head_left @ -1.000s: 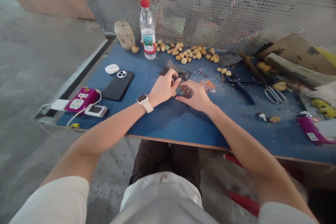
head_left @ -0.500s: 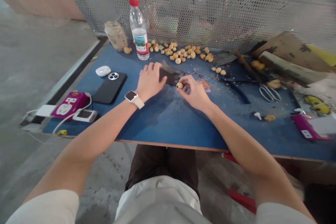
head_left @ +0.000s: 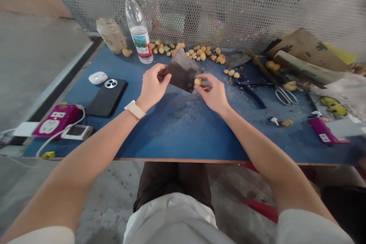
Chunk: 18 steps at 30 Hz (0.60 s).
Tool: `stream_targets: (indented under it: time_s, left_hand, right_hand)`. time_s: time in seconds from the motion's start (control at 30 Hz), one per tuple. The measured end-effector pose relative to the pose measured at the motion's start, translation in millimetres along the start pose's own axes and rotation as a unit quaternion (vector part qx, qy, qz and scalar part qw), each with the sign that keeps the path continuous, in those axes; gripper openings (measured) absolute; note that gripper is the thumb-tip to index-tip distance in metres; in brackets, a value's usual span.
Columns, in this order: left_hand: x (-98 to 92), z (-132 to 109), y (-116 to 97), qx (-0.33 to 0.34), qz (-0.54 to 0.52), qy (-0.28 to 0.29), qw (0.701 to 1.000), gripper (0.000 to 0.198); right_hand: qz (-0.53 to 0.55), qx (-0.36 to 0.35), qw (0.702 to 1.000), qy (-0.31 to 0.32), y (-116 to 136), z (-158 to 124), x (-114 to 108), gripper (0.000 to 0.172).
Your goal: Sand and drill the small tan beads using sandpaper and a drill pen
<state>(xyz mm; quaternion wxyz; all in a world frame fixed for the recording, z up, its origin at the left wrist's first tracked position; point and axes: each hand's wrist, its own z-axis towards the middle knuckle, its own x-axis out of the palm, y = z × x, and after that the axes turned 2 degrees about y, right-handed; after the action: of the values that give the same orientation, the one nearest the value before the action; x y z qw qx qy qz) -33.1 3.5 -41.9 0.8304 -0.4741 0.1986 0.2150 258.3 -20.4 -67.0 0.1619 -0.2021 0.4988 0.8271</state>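
My left hand grips a dark, slightly curled sheet of sandpaper by its left edge, thumb on the near face. The sheet is raised and tilted above the blue table. Between the thumb and fingers of my right hand is a small pale-yellow gourd, close to the sheet's lower right corner. Whether the gourd touches the sheet I cannot tell. Behind the sheet lies a row of similar small gourds, partly covered by it.
A water bottle stands at the back left beside a wrapped bundle. A phone, mouse and purple power strip lie left. Pliers, scissors and cardboard are right. Perforated metal backs the table.
My left hand has taken hold of the sandpaper and lifted it off the table. My right hand still holds the gourd, now turned and slightly higher. The view has shifted somewhat.
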Motion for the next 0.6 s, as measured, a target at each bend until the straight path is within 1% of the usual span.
stream_targets:
  time_s: [0.1,0.17,0.27,0.33,0.4,0.47,0.5,0.53,0.57,0.6]
  left_hand:
    - [0.5,-1.6,0.9,-0.001,-0.098,0.002,0.995,0.017]
    - [0.8,-3.4,-0.5,-0.01,-0.143,0.004,0.99,0.021]
    - [1.1,-6.7,-8.8,-0.041,-0.187,0.004,0.981,0.033]
    - [1.3,-8.9,-19.6,-0.081,-0.21,0.024,0.974,0.037]
    - [0.1,-12.9,-35.3,-0.136,-0.245,0.091,0.956,0.035]
    - [-4.5,-22.7,-57.6,-0.185,-0.277,0.189,0.924,0.032]
    - [-7.8,-31.7,-71.7,-0.204,-0.284,0.24,0.905,0.033]
    - [-11.0,-44.3,-87.6,-0.213,-0.286,0.287,0.889,0.031]
    - [-12.9,-61.1,-105.0,-0.205,-0.289,0.33,0.875,0.026]
    - [-12.1,-82.3,-123.2,-0.183,-0.297,0.378,0.858,0.023]
  right_hand:
    - [0.083,0.007,0.996,-0.013,-6.9,3.3,1.9,0.065]
    - [0.123,0.007,0.992,-0.018,-8.0,4.3,3.1,0.074]
    - [0.154,0.013,0.987,-0.035,-7.5,4.1,5.3,0.079]
    - [0.158,0.015,0.986,-0.054,-8.0,3.5,7.1,0.078]
    - [0.153,0.016,0.986,-0.072,-10.0,3.6,8.5,0.079]
    - [0.152,0.02,0.984,-0.088,-12.8,4.7,9.2,0.08]
    - [0.156,0.022,0.983,-0.096,-14.2,5.5,9.2,0.08]
    - [0.163,0.024,0.981,-0.106,-15.3,6.3,9.2,0.08]
    - [0.168,0.025,0.979,-0.112,-16.2,7.1,9.1,0.081]
    - [0.172,0.026,0.978,-0.116,-16.7,7.7,9.1,0.081]
